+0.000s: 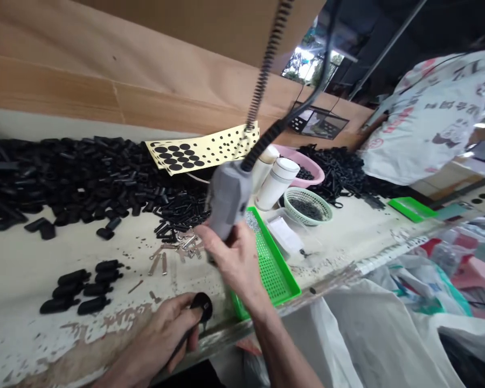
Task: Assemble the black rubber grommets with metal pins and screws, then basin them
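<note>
Spreading left of the hands, black rubber sleeves (81, 183) are covering the bench (20, 269). The left hand (157, 337) is gripping a round black rubber piece (202, 307), while the right hand (236, 258) is clasping a grey corded power tool (228, 196), a green perforated tray (272, 269) lying just beside it.

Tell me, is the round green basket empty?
Not empty: the round green basket holds a pile of small dark pieces at its bottom.

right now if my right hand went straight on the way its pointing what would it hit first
Probably the small silver metal pieces lying on the table, just past the fingers of your right hand, though the hand's height above them is hard to judge from this view.
</note>
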### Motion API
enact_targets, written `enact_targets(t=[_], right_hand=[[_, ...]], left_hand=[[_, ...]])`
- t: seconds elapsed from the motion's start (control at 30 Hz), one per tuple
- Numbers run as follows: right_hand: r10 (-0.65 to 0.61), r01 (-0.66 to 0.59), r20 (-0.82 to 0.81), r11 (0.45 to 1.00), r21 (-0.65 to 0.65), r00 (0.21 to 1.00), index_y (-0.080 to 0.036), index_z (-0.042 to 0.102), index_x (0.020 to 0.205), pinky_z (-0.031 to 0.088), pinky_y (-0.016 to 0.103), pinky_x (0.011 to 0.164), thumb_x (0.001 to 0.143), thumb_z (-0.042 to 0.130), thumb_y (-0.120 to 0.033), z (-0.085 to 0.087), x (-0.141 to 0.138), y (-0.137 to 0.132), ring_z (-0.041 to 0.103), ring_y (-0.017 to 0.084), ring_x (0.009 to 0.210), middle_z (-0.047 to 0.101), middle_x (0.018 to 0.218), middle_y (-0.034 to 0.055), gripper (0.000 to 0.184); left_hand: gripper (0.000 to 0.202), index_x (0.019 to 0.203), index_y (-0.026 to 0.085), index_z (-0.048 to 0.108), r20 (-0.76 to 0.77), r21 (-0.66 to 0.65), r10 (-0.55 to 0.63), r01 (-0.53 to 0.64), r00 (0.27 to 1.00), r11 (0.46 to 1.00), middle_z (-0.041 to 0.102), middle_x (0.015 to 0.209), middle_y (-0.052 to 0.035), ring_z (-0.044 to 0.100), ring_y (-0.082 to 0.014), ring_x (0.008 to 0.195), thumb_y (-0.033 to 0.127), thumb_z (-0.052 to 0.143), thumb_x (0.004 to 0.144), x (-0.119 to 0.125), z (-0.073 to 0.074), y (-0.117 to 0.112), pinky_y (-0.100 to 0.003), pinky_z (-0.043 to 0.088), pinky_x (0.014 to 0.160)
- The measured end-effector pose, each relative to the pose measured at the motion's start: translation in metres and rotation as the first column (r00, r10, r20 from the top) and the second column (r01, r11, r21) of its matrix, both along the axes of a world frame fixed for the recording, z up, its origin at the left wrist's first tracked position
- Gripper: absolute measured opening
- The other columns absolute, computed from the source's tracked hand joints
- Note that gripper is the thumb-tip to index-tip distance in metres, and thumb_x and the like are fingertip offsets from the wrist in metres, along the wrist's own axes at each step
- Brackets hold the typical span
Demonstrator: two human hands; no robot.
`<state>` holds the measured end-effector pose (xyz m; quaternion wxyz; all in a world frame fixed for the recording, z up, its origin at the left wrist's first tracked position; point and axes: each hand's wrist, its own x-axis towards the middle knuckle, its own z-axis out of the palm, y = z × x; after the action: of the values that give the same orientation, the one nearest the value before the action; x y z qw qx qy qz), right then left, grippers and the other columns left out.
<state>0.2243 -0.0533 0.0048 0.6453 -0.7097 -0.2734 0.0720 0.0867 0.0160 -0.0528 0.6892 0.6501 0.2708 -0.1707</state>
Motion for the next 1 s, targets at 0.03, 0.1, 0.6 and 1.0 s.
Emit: enact_targets(t=[0.03,0.1,0.6,1.0], right_hand=[[-0.071,0.071,-0.004,0.997,-0.002,0.997,-0.019,0.063,0.082,0.042,0.026,0.047,0.072,0.076,-0.042,0.000,0.007,-0.011,0.050,0.013,0.052,0.058,0.063,-0.0016,0.029],[-0.177,0.177,-0.011,0.984,-0.003,0.984,-0.017,0.064,0.082,0.042,0.027,0.049,0.072,0.077,-0.040,-0.002,0.024,-0.039,0.052,0.013,0.054,0.061,0.066,0.0001,0.028],[-0.315,0.314,-0.011,0.941,0.123,0.949,-0.016,0.063,0.086,0.039,0.028,0.058,0.082,0.067,-0.033,-0.052,0.083,-0.077,0.053,0.012,0.056,0.060,0.056,-0.0037,0.017],[-0.309,0.308,-0.009,0.945,0.110,0.951,-0.016,0.063,0.078,0.039,0.029,0.057,0.081,0.069,-0.036,-0.058,0.086,-0.075,0.052,0.012,0.055,0.058,0.055,-0.0033,0.021]], left_hand=[[0.045,0.098,0.015,0.055,-0.013,-0.014,0.002,-0.002,1.000,1.000,0.058,0.062,0.0032,0.033,-0.0044,0.037,0.057,0.047,0.084,0.001,0.001,0.001,-0.019,0.018,0.042],[0.051,0.110,0.015,0.052,-0.046,-0.025,0.021,-0.023,0.999,0.999,0.058,0.063,0.0034,0.034,-0.0051,0.039,0.058,0.050,0.082,0.002,0.002,0.002,-0.018,0.020,0.042],[0.049,0.104,0.018,0.056,-0.082,0.015,0.001,0.001,0.997,1.000,0.057,0.064,0.0036,0.033,-0.0045,0.040,0.062,0.048,0.083,0.005,0.003,0.001,-0.017,0.023,0.042],[0.043,0.093,0.017,0.055,-0.052,-0.059,-0.086,0.083,0.995,0.995,0.055,0.063,0.0047,0.032,-0.0027,0.036,0.059,0.046,0.085,0.009,0.002,0.007,-0.017,0.020,0.039]])
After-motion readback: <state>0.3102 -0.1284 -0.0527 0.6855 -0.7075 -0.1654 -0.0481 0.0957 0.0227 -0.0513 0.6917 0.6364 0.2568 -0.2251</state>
